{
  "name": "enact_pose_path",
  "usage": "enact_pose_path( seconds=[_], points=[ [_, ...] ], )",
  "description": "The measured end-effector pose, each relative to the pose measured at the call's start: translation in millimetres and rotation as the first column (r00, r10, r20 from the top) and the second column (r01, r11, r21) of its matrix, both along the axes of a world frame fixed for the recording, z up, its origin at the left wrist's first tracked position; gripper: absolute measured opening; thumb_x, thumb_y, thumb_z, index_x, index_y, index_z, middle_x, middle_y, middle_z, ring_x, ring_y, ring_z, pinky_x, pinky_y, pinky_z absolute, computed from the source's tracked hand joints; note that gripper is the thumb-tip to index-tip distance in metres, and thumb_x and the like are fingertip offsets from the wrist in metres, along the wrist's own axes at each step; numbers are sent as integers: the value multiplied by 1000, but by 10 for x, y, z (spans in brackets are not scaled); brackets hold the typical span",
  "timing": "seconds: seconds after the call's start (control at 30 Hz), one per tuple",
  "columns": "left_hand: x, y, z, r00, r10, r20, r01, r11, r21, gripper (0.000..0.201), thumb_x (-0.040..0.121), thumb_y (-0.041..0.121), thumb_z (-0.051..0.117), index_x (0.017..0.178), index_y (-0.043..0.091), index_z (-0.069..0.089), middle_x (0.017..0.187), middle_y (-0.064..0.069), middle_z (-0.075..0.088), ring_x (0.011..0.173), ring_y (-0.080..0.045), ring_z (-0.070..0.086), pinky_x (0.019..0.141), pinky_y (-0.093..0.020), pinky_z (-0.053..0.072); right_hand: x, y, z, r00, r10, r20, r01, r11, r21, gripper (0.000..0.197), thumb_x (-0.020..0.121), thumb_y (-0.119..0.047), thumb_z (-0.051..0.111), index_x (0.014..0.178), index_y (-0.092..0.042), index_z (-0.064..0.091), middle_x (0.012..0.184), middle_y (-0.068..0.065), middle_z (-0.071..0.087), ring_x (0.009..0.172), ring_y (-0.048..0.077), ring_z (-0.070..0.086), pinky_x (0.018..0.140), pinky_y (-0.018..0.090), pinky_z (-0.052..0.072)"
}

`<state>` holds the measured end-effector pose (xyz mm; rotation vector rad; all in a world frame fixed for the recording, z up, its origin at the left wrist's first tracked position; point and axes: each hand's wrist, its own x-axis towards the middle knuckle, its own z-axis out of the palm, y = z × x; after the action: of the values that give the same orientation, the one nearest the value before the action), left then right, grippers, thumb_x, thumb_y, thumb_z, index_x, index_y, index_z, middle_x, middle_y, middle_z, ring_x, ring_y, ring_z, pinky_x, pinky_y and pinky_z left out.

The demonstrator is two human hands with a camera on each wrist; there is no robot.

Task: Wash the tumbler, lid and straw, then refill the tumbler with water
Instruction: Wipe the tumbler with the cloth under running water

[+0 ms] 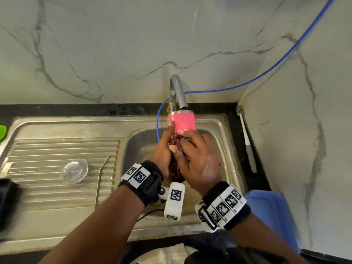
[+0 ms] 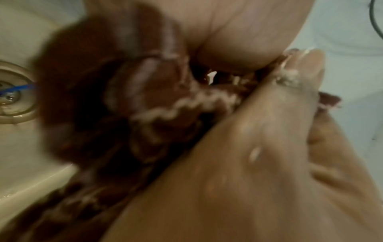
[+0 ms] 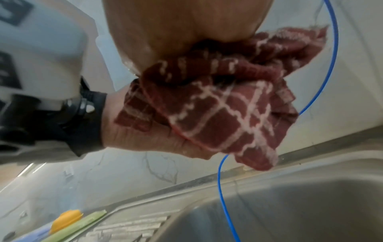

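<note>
The pink tumbler point(image 1: 182, 121) with a steel rim is held over the sink basin point(image 1: 219, 149), its mouth right under the grey tap point(image 1: 178, 90). My left hand point(image 1: 164, 147) grips its lower part from the left, thumb up along the pink wall. My right hand point(image 1: 192, 149) clutches a wet maroon checked cloth point(image 1: 176, 141) point(image 3: 217, 106) against the tumbler's base. The wrist views show only the cloth point(image 2: 103, 98) and palms; the tumbler is hidden there. The clear lid point(image 1: 74, 171) lies on the drainboard. The thin metal straw point(image 1: 100, 180) lies just right of the lid.
A blue hose point(image 1: 266, 71) runs from the wall past the tap into the basin. A grey-handled brush point(image 1: 246, 138) lies on the black counter at the right. A blue container point(image 1: 272, 212) stands at the front right, and a green item point(image 1: 2, 131) at the far left.
</note>
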<state>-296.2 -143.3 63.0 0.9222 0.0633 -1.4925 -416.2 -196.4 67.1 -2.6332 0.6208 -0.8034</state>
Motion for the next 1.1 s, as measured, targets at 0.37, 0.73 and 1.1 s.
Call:
enact_pose_path(
  seconds=[0.37, 0.73, 1.1],
  points=[
    [-162, 77, -67, 967, 54, 248, -57, 998, 4, 63, 104, 69, 29, 130, 25, 66, 121, -10, 77, 108, -26, 76, 86, -46, 61, 147, -511, 112, 998, 42, 41, -48, 986, 160, 34, 105, -34, 59, 138, -25, 64, 123, -2, 58, 100, 3, 58, 85, 21, 55],
    [136, 43, -79, 984, 65, 168, -67, 998, 6, 78, 103, 70, 33, 87, 14, 85, 88, -11, 79, 80, -22, 78, 66, -28, 62, 119, -108, 44, 995, 103, 7, -103, 984, 146, 29, 105, -34, 61, 131, -25, 68, 133, 3, 54, 105, 18, 63, 82, 35, 59],
    [-37, 74, -153, 962, 24, 272, -26, 1000, 3, 65, 102, 72, 34, 131, 23, 65, 115, -7, 77, 98, -25, 77, 79, -42, 61, 221, -627, 83, 996, 60, 66, -71, 981, 181, 35, 104, -27, 63, 138, -24, 69, 126, -1, 58, 104, 6, 60, 88, 23, 55]
  ],
)
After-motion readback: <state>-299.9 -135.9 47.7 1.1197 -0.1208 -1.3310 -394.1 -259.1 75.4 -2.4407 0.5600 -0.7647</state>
